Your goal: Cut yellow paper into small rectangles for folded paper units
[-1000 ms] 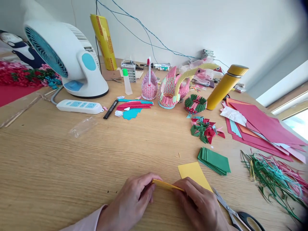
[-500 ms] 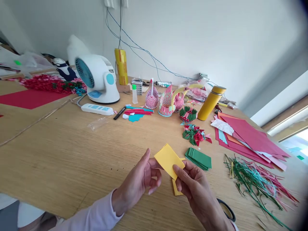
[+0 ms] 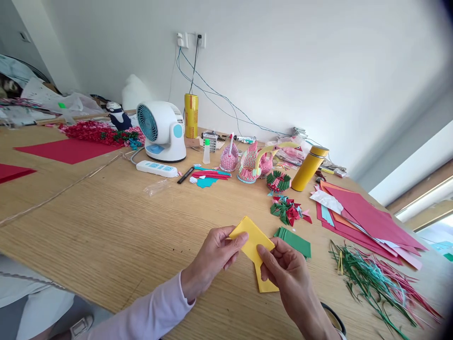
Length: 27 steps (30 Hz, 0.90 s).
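A folded yellow paper rectangle [image 3: 252, 238] is held above the wooden table [image 3: 106, 226] between both hands. My left hand [image 3: 212, 259] pinches its left corner with thumb and fingers. Its lower right edge is pinched by my right hand [image 3: 288, 274]. Another yellow sheet [image 3: 264, 282] lies flat on the table just under the hands. A small stack of green paper rectangles [image 3: 295, 241] lies beyond my right hand.
Scissors [image 3: 334, 318] lie by my right wrist. Red and green folded pieces [image 3: 288, 211], paper swans [image 3: 247, 163], a yellow flask [image 3: 309, 167], a white fan [image 3: 161, 130], a power strip [image 3: 156, 168], red sheets [image 3: 364, 212] and paper trimmings [image 3: 375, 278] crowd the far and right side.
Both hands lifted the folded yellow paper off the table and turned it flat toward the camera. The view rose and pulled back, showing more of the room.
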Each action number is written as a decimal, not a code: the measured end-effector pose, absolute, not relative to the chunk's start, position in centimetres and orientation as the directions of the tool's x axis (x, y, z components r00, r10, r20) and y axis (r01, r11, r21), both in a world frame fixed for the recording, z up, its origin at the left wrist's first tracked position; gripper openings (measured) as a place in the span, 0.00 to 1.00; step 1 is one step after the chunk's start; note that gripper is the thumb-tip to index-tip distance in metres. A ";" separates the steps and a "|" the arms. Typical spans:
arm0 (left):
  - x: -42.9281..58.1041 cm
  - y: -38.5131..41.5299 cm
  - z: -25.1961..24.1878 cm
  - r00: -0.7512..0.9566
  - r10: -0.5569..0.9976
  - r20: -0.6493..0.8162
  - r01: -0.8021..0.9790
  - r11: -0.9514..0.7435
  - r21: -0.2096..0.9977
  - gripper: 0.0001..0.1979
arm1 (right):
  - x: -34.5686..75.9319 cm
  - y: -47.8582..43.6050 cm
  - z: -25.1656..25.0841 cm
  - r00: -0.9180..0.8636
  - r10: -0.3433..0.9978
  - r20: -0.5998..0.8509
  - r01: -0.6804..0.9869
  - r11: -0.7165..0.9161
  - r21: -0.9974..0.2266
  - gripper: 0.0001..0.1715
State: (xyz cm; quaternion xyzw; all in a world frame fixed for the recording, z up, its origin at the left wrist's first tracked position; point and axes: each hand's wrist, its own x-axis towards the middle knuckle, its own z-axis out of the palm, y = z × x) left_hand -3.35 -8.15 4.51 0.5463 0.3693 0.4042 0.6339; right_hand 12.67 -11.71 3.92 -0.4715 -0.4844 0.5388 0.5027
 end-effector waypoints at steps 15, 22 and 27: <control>-7.9 -7.9 1.6 0.454 0.887 -0.082 0.289 -0.059 0.955 0.13 | 12.7 -11.3 1.6 -0.205 0.972 0.117 0.582 0.218 -0.783 0.11; -7.6 -7.8 1.4 0.496 0.847 -0.192 0.320 0.027 0.947 0.15 | 12.8 -11.0 1.6 -0.183 0.982 0.055 0.604 0.157 -0.781 0.11; -7.0 -7.1 2.7 0.572 0.801 -0.177 0.150 0.110 0.983 0.15 | 13.5 -10.4 2.3 -0.143 0.990 -0.005 0.354 0.046 -0.934 0.16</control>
